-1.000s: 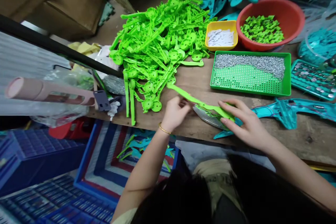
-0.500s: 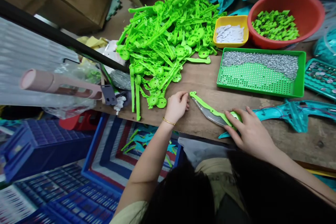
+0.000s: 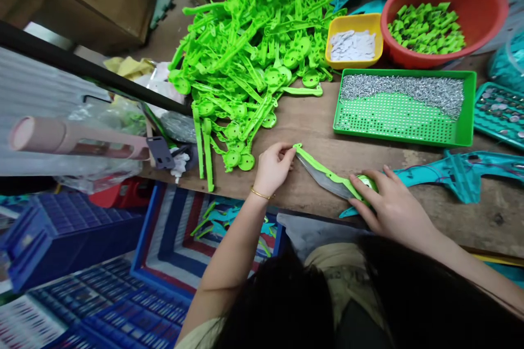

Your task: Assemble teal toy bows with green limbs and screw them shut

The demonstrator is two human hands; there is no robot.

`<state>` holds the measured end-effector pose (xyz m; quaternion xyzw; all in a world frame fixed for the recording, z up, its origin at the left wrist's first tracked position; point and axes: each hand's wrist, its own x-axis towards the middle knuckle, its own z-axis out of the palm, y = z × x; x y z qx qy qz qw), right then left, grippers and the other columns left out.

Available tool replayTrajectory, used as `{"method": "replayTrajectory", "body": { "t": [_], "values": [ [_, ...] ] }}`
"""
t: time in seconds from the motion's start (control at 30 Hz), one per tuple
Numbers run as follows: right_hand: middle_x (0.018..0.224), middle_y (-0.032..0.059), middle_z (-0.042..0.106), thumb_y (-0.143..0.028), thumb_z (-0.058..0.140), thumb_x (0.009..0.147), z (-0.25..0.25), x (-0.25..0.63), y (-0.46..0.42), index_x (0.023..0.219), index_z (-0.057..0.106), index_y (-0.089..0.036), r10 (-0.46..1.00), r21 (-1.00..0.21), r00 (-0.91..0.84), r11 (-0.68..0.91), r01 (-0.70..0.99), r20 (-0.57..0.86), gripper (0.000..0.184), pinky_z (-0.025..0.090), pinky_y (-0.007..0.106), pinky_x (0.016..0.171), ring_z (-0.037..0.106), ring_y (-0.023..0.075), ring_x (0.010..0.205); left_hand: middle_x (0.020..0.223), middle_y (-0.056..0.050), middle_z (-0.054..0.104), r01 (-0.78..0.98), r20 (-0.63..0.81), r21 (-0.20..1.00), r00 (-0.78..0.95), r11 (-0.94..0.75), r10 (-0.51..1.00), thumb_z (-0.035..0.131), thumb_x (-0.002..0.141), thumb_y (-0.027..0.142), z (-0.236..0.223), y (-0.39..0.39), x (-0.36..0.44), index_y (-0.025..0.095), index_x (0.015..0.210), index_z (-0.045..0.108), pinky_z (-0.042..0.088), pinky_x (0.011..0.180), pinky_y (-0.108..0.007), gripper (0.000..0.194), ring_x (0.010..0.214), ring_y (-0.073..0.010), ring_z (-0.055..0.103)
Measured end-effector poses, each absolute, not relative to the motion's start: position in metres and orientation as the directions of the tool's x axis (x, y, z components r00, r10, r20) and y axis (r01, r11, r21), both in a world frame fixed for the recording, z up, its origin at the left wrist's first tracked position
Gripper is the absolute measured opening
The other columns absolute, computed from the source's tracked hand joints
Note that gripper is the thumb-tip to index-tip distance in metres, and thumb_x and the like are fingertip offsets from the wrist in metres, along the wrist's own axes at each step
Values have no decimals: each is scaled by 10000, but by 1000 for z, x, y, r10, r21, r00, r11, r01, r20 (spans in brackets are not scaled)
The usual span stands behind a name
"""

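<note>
Both hands pin one green strip [image 3: 323,172] over the grey blade: my left hand [image 3: 273,166] pinches its tip, my right hand [image 3: 391,207] presses its round end; seating it needs even pressure.

Head camera looks steeply down, probably close overhead.

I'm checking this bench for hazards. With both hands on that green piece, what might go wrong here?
The green piece lies over a grey blade near the bench edge; a nudge may tip it off. The left hand pinches its tip and the right hand presses its round end, so fingers could slip onto the blade.
</note>
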<state>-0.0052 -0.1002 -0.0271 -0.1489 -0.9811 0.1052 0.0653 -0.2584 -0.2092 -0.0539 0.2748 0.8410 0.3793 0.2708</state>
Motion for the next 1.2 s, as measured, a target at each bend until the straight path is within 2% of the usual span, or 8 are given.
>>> {"method": "replayTrajectory", "body": {
  "t": [0.23,0.5,0.7,0.87,1.03,1.2],
  "values": [
    [1104,183,598,-338,526,905,-30,-9,-100,1241,602,-98,295,-218,-945,940,262,138,420,438,521,1029,576,274,1051,634,-3,659,254,-265,782,-691,569,673,674,776,396,-51,-206,-260,149,893,650,484,502,-225,275,491,-130,627],
    [1138,183,607,-359,501,914,-26,-9,-103,1269,579,-113,315,-241,-947,926,292,65,439,410,517,1057,564,275,1082,668,-1,666,204,-277,799,-709,565,648,699,746,396,-53,-205,-260,145,892,643,487,489,-210,295,492,-115,625],
    [1134,170,603,-365,490,919,-28,-2,-101,1272,572,-131,313,-260,-946,923,283,81,431,416,511,1058,568,257,1078,651,-4,666,154,-310,814,-700,560,644,700,742,404,-51,-207,-260,142,899,650,500,500,-214,309,514,-125,635],
    [1122,167,592,-374,515,908,-31,5,-100,1256,579,-133,292,-257,-950,932,257,110,428,433,510,1043,577,259,1065,614,-8,664,179,-316,803,-680,568,662,680,765,427,-48,-208,-260,142,901,677,508,548,-229,315,531,-136,641],
    [1127,170,595,-369,531,903,-34,9,-99,1248,574,-134,284,-257,-949,936,242,138,420,443,525,1030,582,266,1072,736,-35,691,219,-297,801,-663,557,687,682,765,441,-49,-214,-257,152,910,688,529,592,-245,324,607,-145,649],
    [1138,163,596,-370,534,900,-34,10,-99,1261,560,-145,285,-260,-951,934,246,122,426,441,531,1032,574,262,1072,767,-42,692,310,-259,752,-672,581,693,670,779,431,-53,-216,-257,167,940,693,535,640,-254,309,670,-153,646]
  ]
}}
